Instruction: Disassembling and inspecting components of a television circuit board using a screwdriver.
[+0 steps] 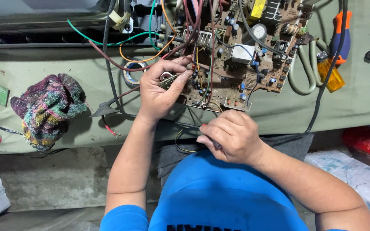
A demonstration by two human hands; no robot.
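Pinched between left hand [158, 92] thumb and fingertips: a small silvery metal component [168, 80], long axis slanting up toward the brown circuit board [232, 64], touching its near-left edge; closed in the right hand [232, 136], nearer the body: a thin red-tipped tool [204, 126], tip pointing left, mostly hidden; left of the pinch, a roll of tape [130, 72]; farther left, a multicoloured knitted cloth [46, 109]; beyond the board to the right, an orange-handled screwdriver [338, 40].

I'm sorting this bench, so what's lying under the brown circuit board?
The brown circuit board rests on a grey-green cloth-covered bench, with thin wires emerging beneath its near edge. Whatever lies beneath its middle is hidden.
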